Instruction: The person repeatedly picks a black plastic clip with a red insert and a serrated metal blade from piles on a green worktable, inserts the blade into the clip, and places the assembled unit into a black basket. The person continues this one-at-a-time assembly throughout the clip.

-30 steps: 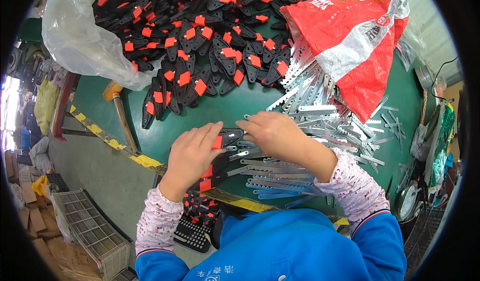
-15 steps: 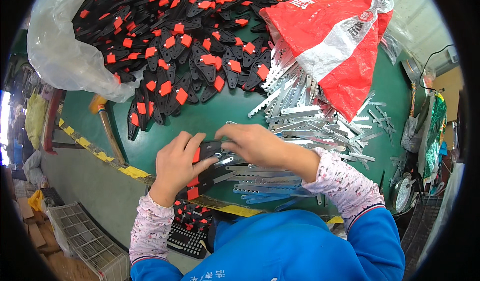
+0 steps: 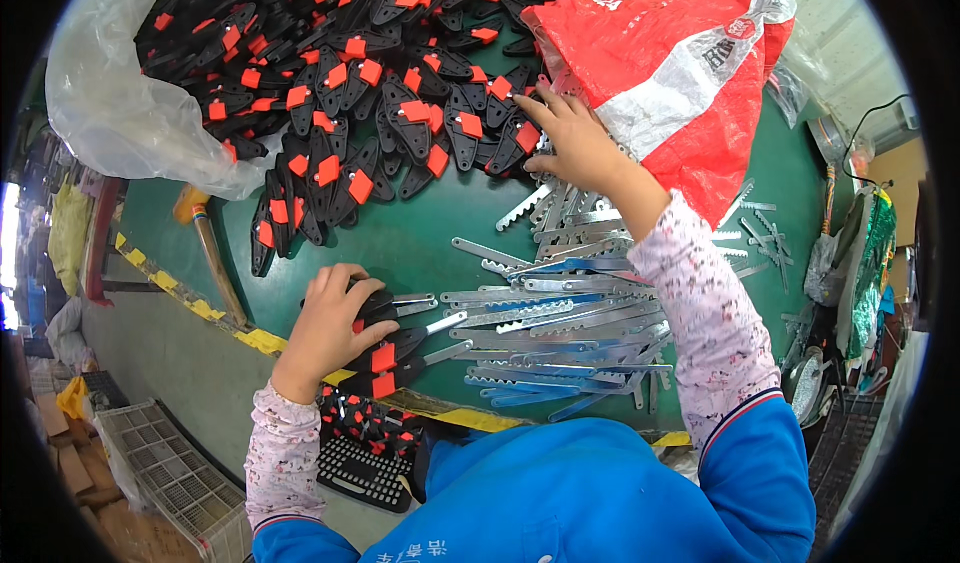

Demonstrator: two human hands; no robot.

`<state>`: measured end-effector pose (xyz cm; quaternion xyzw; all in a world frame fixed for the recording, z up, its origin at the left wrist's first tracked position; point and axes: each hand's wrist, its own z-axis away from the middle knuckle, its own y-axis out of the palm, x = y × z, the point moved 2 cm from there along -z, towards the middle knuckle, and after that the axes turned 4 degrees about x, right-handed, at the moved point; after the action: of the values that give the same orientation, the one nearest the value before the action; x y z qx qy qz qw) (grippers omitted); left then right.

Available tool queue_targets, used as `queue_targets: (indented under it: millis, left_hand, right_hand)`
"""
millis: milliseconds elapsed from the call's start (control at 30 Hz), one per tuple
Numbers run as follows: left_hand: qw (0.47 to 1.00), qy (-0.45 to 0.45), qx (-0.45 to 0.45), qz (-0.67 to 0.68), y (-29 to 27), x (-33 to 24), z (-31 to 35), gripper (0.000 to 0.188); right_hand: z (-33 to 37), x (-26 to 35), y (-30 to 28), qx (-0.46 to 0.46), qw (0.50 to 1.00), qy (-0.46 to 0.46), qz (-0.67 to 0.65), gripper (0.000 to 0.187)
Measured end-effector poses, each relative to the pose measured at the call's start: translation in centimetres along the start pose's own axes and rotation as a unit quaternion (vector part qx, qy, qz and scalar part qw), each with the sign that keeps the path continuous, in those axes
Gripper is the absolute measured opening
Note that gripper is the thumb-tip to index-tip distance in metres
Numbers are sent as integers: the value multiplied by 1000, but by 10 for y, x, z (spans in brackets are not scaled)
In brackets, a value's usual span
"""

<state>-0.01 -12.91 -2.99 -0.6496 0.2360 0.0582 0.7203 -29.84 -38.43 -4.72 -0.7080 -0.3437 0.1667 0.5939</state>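
Two bare hands: the left hand (image 3: 335, 328) is low at the near edge of the table, the right hand (image 3: 580, 143) farther out, both in floral sleeves with blue above.
Left fingers: bent over a few black plastic pieces with red blocks (image 3: 383, 358), thumb set apart from the index finger; whether they pinch or only rest there, I cannot tell.
Right fingers: spread, thumb well away from the others, at the right side of the black pile; contact with a piece is unclear.
Pieces by the left hand: side by side at the table edge, partly under the hand, silver strips (image 3: 447, 324) sticking out to the right.
Black pile: a broad heap of tapered black plastic parts with red blocks (image 3: 350, 93), across the far left and middle.
Metal heap: flat silver metal bars, many notched along one edge (image 3: 560, 313), between the left hand and the right forearm.
Sack: red-and-white woven plastic (image 3: 660, 153), just right of the right hand.
Far left: a cloudy clear plastic bag (image 3: 130, 113) beside the black pile; a wooden-handled mallet (image 3: 218, 263) below it.
Table: green top (image 3: 420, 238), edged with yellow-and-black tape (image 3: 262, 342).
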Motion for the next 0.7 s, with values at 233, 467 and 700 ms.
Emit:
queue_targets:
  millis: [233,467,700]
  left_hand:
    - [995,27,-99,-10,-5,-40,-40,63]
    - [988,-97,-27,-116,12,-21,-76,85]
    - [991,-121,15,-61,-5,15,-44,68]
  right_hand:
    - [4,47,17,78,990,-120,16,28]
    - [34,48,-10,209,971,-112,26,28]
    - [47,77,-8,65,944,-96,-310,14]
